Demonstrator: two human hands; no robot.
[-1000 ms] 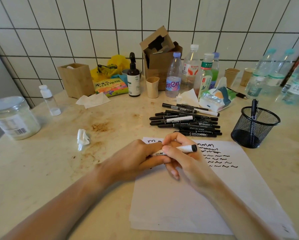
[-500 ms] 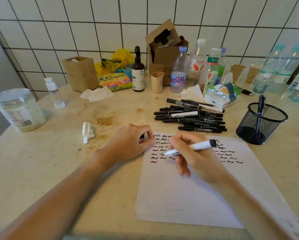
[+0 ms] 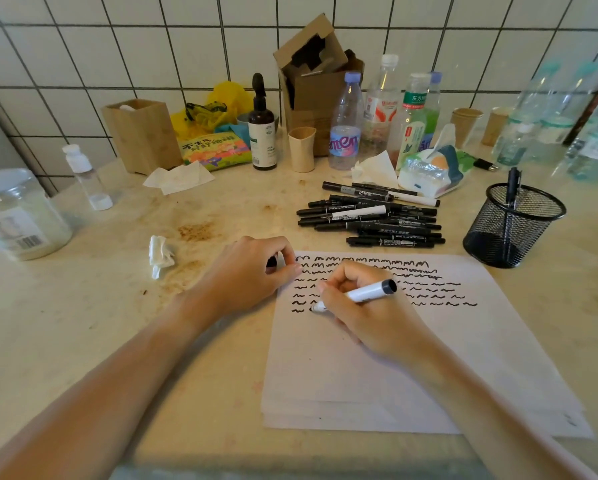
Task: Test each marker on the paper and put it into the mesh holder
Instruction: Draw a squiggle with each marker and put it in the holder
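My right hand (image 3: 366, 313) grips a white marker (image 3: 366, 293) with a black end, its tip touching the white paper (image 3: 394, 368) below rows of black squiggles. My left hand (image 3: 245, 275) rests at the paper's top left edge, fingers curled around a small black cap (image 3: 272, 261). A pile of black and white markers (image 3: 370, 218) lies beyond the paper. The black mesh holder (image 3: 514, 225) stands to the right with one black marker (image 3: 512, 188) upright in it.
Bottles (image 3: 346, 123), paper cups (image 3: 301, 148), a cardboard box (image 3: 314, 81), a wooden box (image 3: 141, 135) and a tissue pack (image 3: 432, 171) crowd the back by the tiled wall. A plastic jar (image 3: 16, 213) stands far left. A crumpled tissue (image 3: 160, 254) lies left of my left hand.
My hands pulled apart, uncapping the marker. The left hand moved left with the cap; the right hand lowered the marker tip onto the paper.
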